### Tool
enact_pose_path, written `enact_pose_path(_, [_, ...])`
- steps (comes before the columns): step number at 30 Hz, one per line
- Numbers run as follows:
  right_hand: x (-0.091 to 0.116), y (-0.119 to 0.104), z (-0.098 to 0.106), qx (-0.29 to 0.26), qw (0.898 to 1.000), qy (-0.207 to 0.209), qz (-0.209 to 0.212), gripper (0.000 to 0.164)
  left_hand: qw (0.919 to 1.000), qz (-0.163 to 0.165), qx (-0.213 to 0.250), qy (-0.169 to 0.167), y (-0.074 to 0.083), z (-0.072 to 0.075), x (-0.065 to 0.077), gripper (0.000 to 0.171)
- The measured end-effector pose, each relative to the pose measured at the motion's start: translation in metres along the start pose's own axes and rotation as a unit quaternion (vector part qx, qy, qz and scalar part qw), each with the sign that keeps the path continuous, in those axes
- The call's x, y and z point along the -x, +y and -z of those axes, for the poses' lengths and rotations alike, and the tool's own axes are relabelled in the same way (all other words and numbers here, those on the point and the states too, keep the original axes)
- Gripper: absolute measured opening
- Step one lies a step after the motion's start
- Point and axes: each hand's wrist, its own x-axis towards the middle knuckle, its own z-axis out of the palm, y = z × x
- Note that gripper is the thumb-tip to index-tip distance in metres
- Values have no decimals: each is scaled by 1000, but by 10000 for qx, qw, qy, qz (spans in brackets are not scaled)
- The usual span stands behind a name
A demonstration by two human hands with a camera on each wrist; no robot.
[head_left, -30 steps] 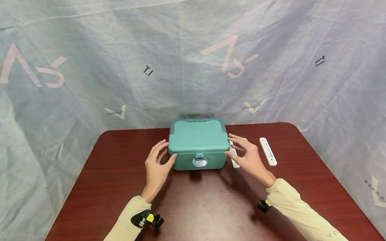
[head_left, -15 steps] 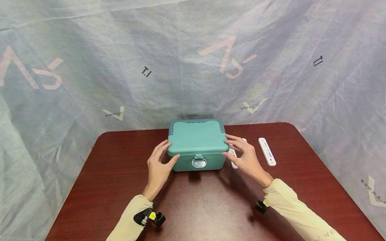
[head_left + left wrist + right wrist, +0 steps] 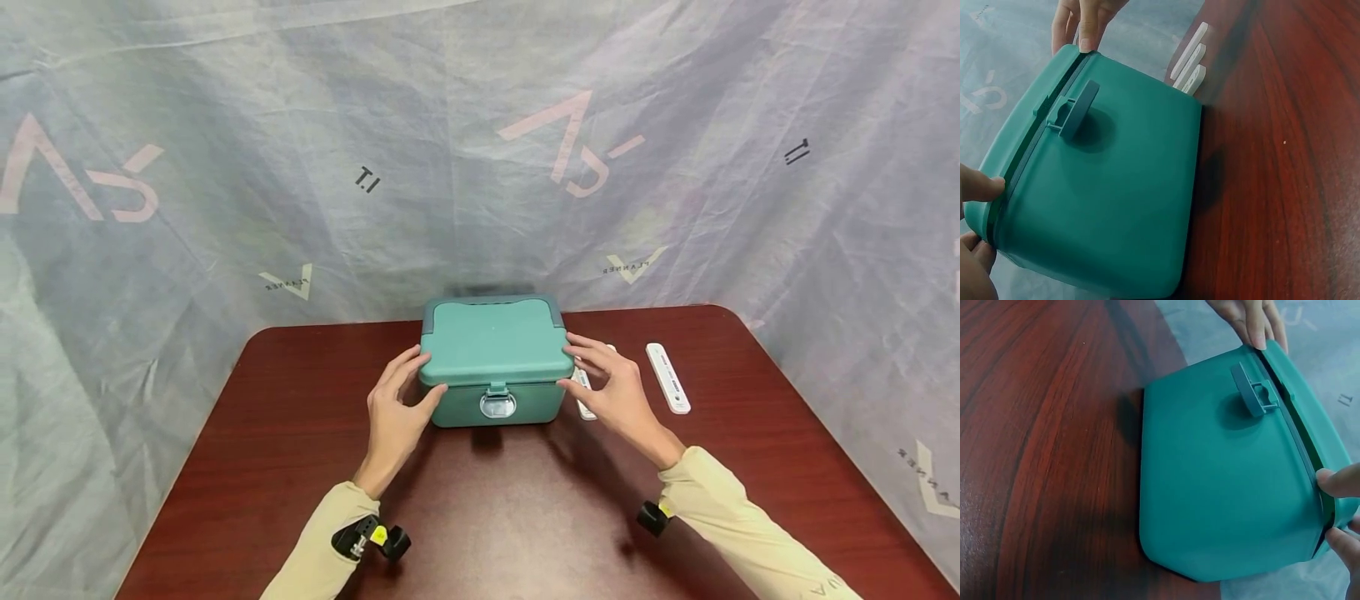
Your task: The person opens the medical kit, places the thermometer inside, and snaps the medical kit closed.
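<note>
A teal storage box stands near the table's back edge, its lid resting on top. Both wrist views show a dark, narrow gap under the lid's front edge. The front latch juts out from the box, unhooked from the lid. At the left front corner, my left hand grips the lid, thumb on the front edge and fingers on the side. My right hand holds the right front corner in the same way. The box's inside is hidden.
White flat strips lie right of the box: one strip on its own, another strip partly behind my right hand. The dark red table has a grey fabric backdrop behind it.
My left hand has shifted slightly right, its fingers and thumb now further onto the lid's corner. My right hand and the box look nearly the same.
</note>
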Motion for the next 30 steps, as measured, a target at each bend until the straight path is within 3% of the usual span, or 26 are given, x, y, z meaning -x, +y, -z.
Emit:
enact_pose_path(16, [-7,1,6,-247,9997,-6,57,45,9997,-186,-135,-50,10,2,-9,43])
enact_pose_path(30, [-15,-2,11,-338,9993,70,120,45,9990,-349,-29,260,14,-1,-14,41])
